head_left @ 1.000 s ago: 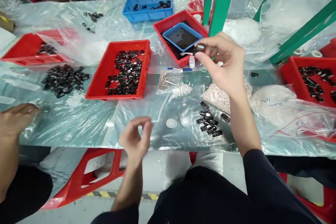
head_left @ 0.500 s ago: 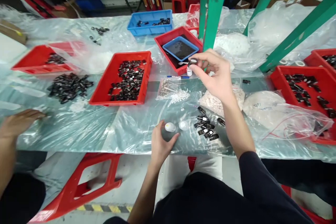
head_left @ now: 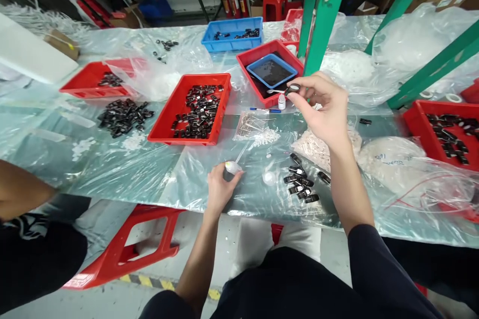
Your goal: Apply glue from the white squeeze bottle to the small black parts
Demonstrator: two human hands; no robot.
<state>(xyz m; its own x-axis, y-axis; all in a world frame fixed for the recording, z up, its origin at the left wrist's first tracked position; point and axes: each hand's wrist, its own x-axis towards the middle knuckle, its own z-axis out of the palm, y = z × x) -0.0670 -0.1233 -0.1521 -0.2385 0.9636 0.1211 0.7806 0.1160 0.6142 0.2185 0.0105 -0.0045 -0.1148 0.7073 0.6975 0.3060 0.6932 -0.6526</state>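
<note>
My left hand (head_left: 221, 184) pinches a small white rounded bottle (head_left: 232, 167) with a thin pale tip above the plastic-covered table. Raised over the table, my right hand (head_left: 322, 104) grips a small black part (head_left: 293, 88) between thumb and fingers. A second white round item (head_left: 269, 178) lies between my hands, left of a group of black parts (head_left: 301, 179), some with white faces. Behind them lie white bits (head_left: 266, 136) and a bag of thin sticks (head_left: 251, 125). A small white bottle (head_left: 282, 101) stands just below the black part in my right hand.
A red tray (head_left: 219, 129) of black parts stands left of centre, beside a black pile (head_left: 123, 117). Another red tray (head_left: 262, 55) holds a blue tray (head_left: 271, 71). Green posts (head_left: 325, 20) rise behind my right hand. A person's arm (head_left: 24, 190) shows at the left.
My left hand has closed on the white bottle and tilted it off the table. The view has shifted left. My right hand still holds the black part, and the other person's hand is out of sight.
</note>
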